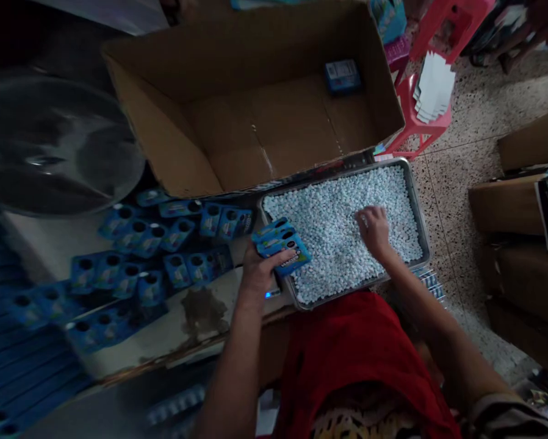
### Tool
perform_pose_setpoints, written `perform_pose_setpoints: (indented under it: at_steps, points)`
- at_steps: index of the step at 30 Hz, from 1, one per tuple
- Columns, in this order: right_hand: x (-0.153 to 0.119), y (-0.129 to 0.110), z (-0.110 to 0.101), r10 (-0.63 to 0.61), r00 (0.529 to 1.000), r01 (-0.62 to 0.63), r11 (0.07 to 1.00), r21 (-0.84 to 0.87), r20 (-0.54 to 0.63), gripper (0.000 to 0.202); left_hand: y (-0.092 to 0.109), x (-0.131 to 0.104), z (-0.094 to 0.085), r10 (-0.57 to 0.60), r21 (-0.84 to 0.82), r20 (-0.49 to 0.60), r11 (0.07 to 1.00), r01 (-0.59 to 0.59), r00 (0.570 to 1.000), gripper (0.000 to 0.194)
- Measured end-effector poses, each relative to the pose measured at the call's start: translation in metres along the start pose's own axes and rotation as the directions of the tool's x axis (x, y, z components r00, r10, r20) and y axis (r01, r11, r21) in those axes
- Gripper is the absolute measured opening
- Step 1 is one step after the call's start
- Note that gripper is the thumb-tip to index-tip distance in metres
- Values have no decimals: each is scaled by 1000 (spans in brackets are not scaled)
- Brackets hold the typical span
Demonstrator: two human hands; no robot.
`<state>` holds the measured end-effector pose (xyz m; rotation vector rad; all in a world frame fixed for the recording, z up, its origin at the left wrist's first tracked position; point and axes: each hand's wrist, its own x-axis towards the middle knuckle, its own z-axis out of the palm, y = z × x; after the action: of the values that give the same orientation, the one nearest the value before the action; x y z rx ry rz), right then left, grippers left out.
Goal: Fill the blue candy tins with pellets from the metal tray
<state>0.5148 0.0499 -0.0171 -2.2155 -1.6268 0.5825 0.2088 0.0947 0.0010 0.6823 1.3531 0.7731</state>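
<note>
My left hand (258,268) is closed around several small blue printed boxes (283,247), held side by side with dark round openings at their ends. They are over the left edge of a metal tray (427,244) filled with small pale blue-white pellets (329,231). Above the right half of the pellets is my right hand (373,230), its fingers curled together and slightly blurred. Whatever those fingers may hold is hidden. More blue boxes (127,280) stand in clusters on the worktop left of my left hand, their round openings facing up.
A large open carton (265,128) sits behind the tray, with one blue box (342,76) inside. To the left is a big dark round basin (58,146). Pink stools (411,110) bearing white sheets stand at right, near brown cartons (512,207). Stacked blue boxes (27,378) fill the lower left.
</note>
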Motion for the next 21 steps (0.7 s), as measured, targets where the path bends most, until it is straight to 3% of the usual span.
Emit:
perform_pose_setpoints:
  at_steps: [2,4,6,8,11,14,17,21]
  points:
    - [38,35,-6,-29,996,15,985,-171,-83,30,11,27,-9,-29,60,78,998,25,997,73]
    - [59,64,-5,-52,994,26,966,-259,-93,39,16,47,-10,-64,99,122,994,52,990,83]
    - [59,84,0,-65,995,42,958,-285,-73,49,13,51,-7,-66,118,130,992,51,989,85]
    - [48,94,8,-63,995,40,963,-267,-77,55,2,39,-6,-49,99,100,994,39,994,81]
    - [28,96,22,-71,990,47,981,-187,-122,55,-23,7,-1,-78,11,88,997,78,993,78]
    - [14,86,37,-114,985,103,991,-91,-127,52,-50,-13,15,-99,-106,84,989,108,992,86]
    - [3,70,51,-138,982,141,990,14,-129,52,-69,-14,46,-58,-181,95,981,74,994,92]
    - [-8,48,60,-133,986,157,946,283,-101,51,-87,-2,97,-24,-235,228,969,79,973,101]
